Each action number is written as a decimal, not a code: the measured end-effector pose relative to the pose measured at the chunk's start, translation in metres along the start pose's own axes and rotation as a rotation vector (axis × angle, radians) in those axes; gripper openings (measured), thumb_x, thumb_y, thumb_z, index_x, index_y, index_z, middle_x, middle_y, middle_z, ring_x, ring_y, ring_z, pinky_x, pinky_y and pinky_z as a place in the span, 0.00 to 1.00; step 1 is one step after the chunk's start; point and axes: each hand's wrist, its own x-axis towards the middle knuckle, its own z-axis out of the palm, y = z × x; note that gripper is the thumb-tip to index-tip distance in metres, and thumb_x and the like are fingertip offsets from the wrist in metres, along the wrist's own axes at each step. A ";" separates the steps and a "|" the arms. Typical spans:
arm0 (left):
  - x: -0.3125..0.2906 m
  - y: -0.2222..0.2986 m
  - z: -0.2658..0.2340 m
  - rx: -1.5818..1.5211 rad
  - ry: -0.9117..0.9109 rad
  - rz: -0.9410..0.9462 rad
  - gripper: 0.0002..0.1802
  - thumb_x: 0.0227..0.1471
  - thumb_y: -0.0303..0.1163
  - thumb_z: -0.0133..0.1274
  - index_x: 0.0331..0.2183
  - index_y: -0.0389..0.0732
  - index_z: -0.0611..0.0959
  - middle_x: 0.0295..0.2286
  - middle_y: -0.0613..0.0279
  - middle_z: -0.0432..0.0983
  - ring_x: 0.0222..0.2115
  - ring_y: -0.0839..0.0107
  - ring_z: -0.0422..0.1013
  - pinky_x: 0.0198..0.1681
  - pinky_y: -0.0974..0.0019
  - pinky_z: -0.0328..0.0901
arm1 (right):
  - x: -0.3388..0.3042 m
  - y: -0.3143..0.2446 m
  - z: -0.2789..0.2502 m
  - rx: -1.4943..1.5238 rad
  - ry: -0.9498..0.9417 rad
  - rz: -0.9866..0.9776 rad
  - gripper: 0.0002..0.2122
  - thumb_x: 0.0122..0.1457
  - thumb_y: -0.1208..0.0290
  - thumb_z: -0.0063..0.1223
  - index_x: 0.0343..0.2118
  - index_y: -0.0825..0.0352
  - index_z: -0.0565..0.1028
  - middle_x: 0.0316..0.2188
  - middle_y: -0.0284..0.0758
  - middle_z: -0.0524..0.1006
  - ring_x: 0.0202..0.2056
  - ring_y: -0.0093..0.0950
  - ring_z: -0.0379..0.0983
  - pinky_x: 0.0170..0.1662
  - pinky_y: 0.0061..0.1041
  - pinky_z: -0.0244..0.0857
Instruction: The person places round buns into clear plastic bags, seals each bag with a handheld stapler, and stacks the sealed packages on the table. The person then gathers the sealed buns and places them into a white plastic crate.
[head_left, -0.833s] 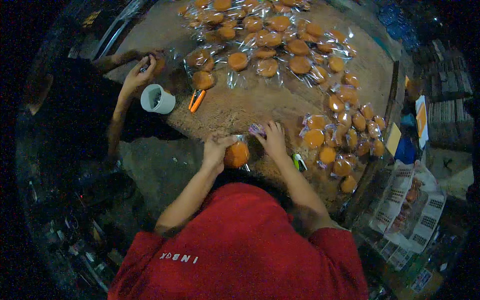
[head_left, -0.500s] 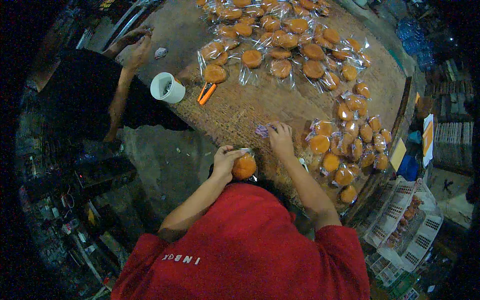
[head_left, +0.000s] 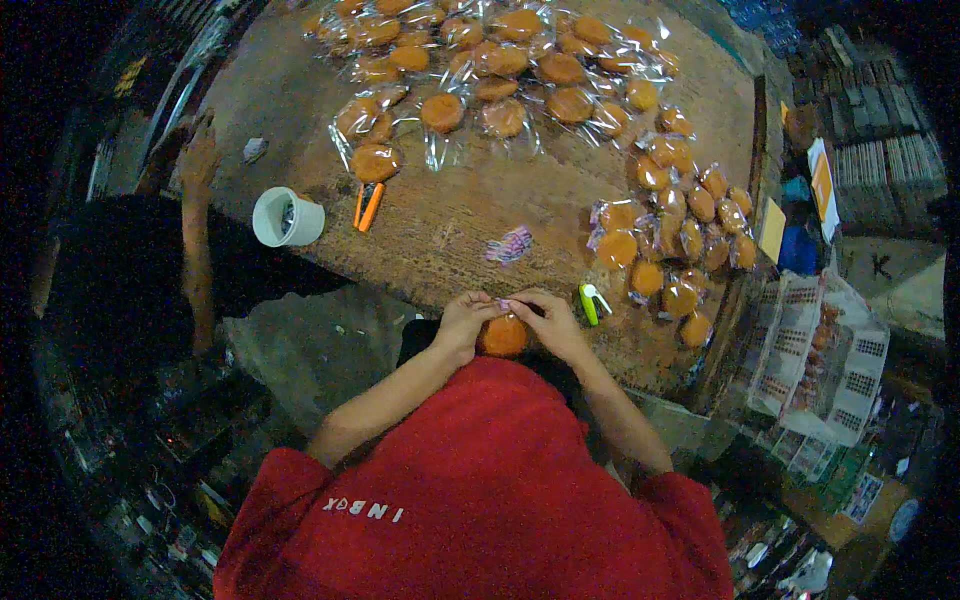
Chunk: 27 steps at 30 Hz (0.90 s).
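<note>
Obscuring part of a pinkish scrap (head_left: 503, 306) — hands (head_left: 463, 326) at an orange disc (head_left: 503, 338).

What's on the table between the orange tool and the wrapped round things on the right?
A small pile of pink-and-white strips lies there, in the head view.

White slotted crate (head_left: 862, 365), blue container (head_left: 799, 252) nearby, grey stacks (head_left: 885, 158), possibly trays, at right.

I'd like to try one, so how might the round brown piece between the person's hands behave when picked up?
The round brown piece probably keeps its shape, as its outline looks round between the left hand and right hand. If wrapped like the similar pieces on the table, its glossy, crinkled film would likely be slippery and floppy.
</note>
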 end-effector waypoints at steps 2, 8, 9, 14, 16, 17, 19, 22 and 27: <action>0.000 -0.002 0.003 0.025 -0.033 -0.049 0.12 0.51 0.19 0.62 0.34 0.40 0.75 0.31 0.59 0.80 0.34 0.69 0.78 0.42 0.67 0.73 | -0.009 0.013 0.004 0.121 0.069 0.036 0.14 0.63 0.63 0.58 0.44 0.69 0.81 0.42 0.40 0.83 0.47 0.31 0.78 0.54 0.30 0.67; -0.009 -0.012 0.031 0.205 -0.014 -0.011 0.17 0.51 0.21 0.63 0.41 0.37 0.74 0.37 0.59 0.77 0.39 0.72 0.75 0.45 0.69 0.71 | -0.025 0.047 -0.011 0.117 0.109 0.063 0.15 0.61 0.62 0.60 0.43 0.70 0.82 0.39 0.38 0.83 0.44 0.29 0.79 0.52 0.28 0.68; -0.013 -0.018 0.038 0.236 -0.006 0.045 0.18 0.51 0.21 0.63 0.42 0.37 0.74 0.39 0.59 0.76 0.40 0.72 0.74 0.45 0.69 0.70 | -0.027 0.052 -0.016 0.127 0.090 0.069 0.15 0.61 0.62 0.60 0.43 0.70 0.82 0.38 0.38 0.83 0.43 0.29 0.79 0.52 0.28 0.68; -0.013 -0.032 0.057 0.354 -0.035 0.172 0.23 0.50 0.25 0.66 0.45 0.37 0.74 0.39 0.59 0.76 0.41 0.72 0.73 0.47 0.68 0.69 | -0.027 0.072 -0.034 0.560 -0.039 0.202 0.16 0.61 0.63 0.62 0.44 0.70 0.81 0.39 0.36 0.83 0.42 0.26 0.77 0.48 0.28 0.70; -0.009 -0.036 0.060 0.355 -0.028 0.193 0.23 0.49 0.26 0.67 0.45 0.37 0.74 0.38 0.59 0.77 0.41 0.71 0.73 0.47 0.67 0.69 | -0.026 0.075 -0.036 0.777 -0.084 0.291 0.16 0.60 0.63 0.62 0.46 0.70 0.81 0.40 0.35 0.82 0.42 0.25 0.77 0.47 0.27 0.70; -0.006 -0.037 0.061 0.348 -0.022 0.175 0.22 0.50 0.25 0.67 0.45 0.37 0.74 0.38 0.59 0.77 0.40 0.71 0.73 0.46 0.67 0.69 | -0.025 0.077 -0.037 0.870 -0.099 0.350 0.16 0.60 0.63 0.63 0.46 0.69 0.80 0.40 0.35 0.82 0.42 0.25 0.77 0.47 0.27 0.69; -0.002 -0.037 0.063 0.304 -0.029 0.153 0.20 0.51 0.24 0.66 0.43 0.38 0.74 0.37 0.61 0.76 0.39 0.72 0.73 0.45 0.69 0.69 | -0.025 0.078 -0.038 0.897 -0.085 0.377 0.17 0.60 0.63 0.63 0.47 0.69 0.79 0.43 0.35 0.80 0.44 0.26 0.76 0.49 0.28 0.68; 0.001 -0.031 0.063 0.259 -0.044 0.153 0.17 0.52 0.22 0.64 0.40 0.40 0.74 0.34 0.64 0.75 0.36 0.75 0.72 0.42 0.72 0.69 | -0.026 0.081 -0.040 0.391 0.235 0.188 0.18 0.60 0.62 0.63 0.48 0.68 0.77 0.46 0.39 0.77 0.48 0.34 0.73 0.52 0.34 0.66; 0.008 -0.012 0.060 0.379 -0.136 0.182 0.16 0.51 0.23 0.65 0.38 0.41 0.75 0.33 0.66 0.74 0.34 0.77 0.72 0.38 0.72 0.69 | -0.029 0.093 -0.041 -0.984 0.704 0.158 0.22 0.59 0.60 0.63 0.52 0.66 0.72 0.44 0.44 0.72 0.47 0.44 0.69 0.51 0.39 0.63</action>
